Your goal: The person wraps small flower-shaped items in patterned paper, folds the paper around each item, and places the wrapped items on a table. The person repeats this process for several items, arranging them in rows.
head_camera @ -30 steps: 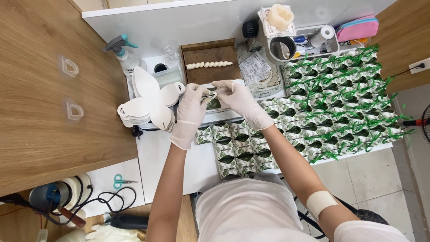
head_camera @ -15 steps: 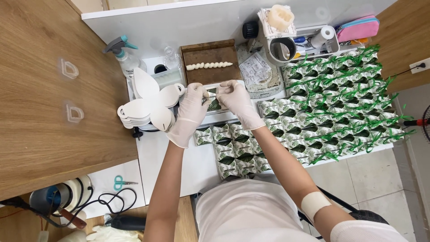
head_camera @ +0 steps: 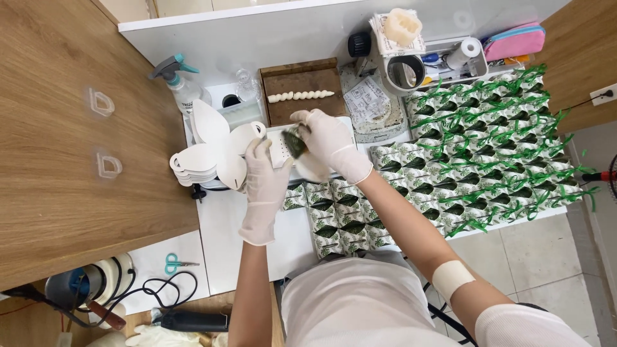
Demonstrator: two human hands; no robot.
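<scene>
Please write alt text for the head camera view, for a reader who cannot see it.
A person's gloved right hand holds a small leaf-print packet above a white table, with the gloved left hand close beside it. Rows of similar packets tied with green ribbon cover the table's right side.

White table (head_camera: 244,238) carries leaf-print packets (head_camera: 488,148), wooden board (head_camera: 302,80).

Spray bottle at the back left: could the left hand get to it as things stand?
Probably yes. The left hand looks empty and nearest that side; the spray bottle stands upright beyond the stack of white petal-shaped pieces, so the hand would likely have to lift over those.
</scene>
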